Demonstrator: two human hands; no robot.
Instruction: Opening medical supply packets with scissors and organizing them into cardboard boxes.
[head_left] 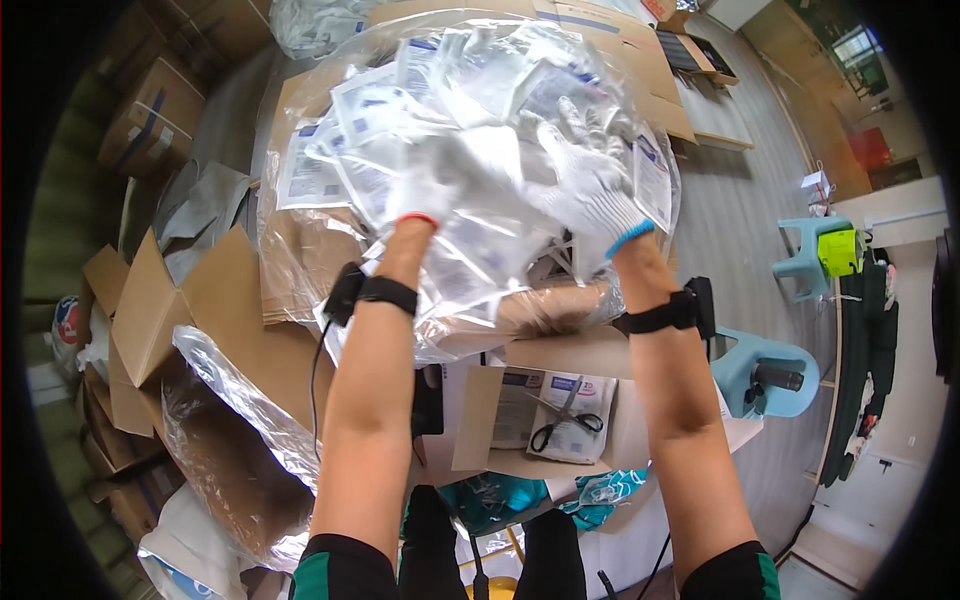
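Note:
Both my hands are in white knit gloves, over a heap of flat clear-and-white plastic packets [365, 108] with blue print. The heap lies on a large clear plastic sheet or bag [300, 232]. My left hand [425, 190], with a red glove cuff, is smeared by motion at the near left of the heap; its fingers cannot be made out. On the right, my right hand [590, 180], blue-cuffed, reaches over the packets with its fingers spread. Whether it touches one is unclear. A blurred white patch lies between the hands.
Nearer me, an open carton [480, 425] holds printed packets with black-handled scissors [568, 415] on top. Opened cardboard boxes [150, 310] and a plastic liner [240, 395] crowd the left. Pale blue stools [800, 260] stand on the grey floor [735, 230] at right.

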